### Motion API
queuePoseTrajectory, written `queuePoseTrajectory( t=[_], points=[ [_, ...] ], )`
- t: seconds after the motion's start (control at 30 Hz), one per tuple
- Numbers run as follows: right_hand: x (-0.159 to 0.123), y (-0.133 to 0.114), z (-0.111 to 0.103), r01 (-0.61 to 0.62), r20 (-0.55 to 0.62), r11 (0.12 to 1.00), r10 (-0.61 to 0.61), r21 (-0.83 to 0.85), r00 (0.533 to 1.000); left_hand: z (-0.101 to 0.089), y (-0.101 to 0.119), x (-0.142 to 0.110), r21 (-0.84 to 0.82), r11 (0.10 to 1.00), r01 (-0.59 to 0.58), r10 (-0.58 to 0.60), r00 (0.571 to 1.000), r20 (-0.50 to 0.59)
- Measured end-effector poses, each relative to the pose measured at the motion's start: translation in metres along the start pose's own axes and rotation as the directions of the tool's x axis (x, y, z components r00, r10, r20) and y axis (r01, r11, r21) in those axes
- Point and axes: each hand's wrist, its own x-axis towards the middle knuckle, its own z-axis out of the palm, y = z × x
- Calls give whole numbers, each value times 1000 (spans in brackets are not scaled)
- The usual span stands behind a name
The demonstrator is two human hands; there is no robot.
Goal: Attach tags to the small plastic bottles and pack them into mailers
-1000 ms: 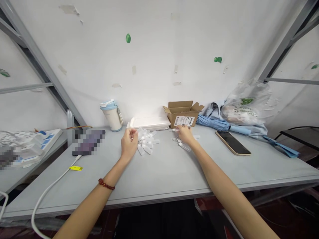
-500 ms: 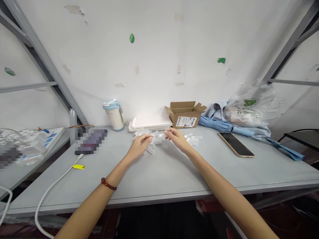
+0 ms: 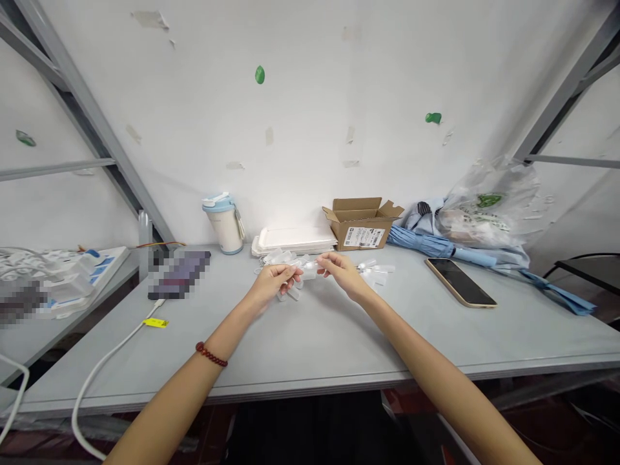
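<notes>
My left hand, with a dark red bead bracelet on its wrist, is closed in a pinch. Opposite it, my right hand is closed too, thumb against fingers. Between the fingertips is a small translucent plastic piece; its exact kind is too small to make out. Behind and below my left hand lies a loose pile of similar clear plastic pieces. A smaller group of clear pieces with white parts lies just right of my right hand.
White flat trays are stacked by the wall, beside an open cardboard box. A tumbler and a blurred phone-like object on a cable stand left. Rightward are a phone, a blue folded umbrella and a plastic bag.
My hands have come closer together, and the fingers of my left hand have curled in more around the fingertips. The view has shifted slightly.
</notes>
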Motion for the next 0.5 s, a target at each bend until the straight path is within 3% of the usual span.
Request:
queuePoseTrajectory(
  t=[0.17, 0.5],
  points=[
    [-1, 0, 2, -5, 13, 1000, 5, -3, 1000, 2, 1, -1, -118, 992, 38, -30, 998, 63],
    [0, 2, 3, 5, -5, 1000, -5, 1, 1000, 5, 5, -3, -184, 979, 82, -78, 996, 30]
  ],
)
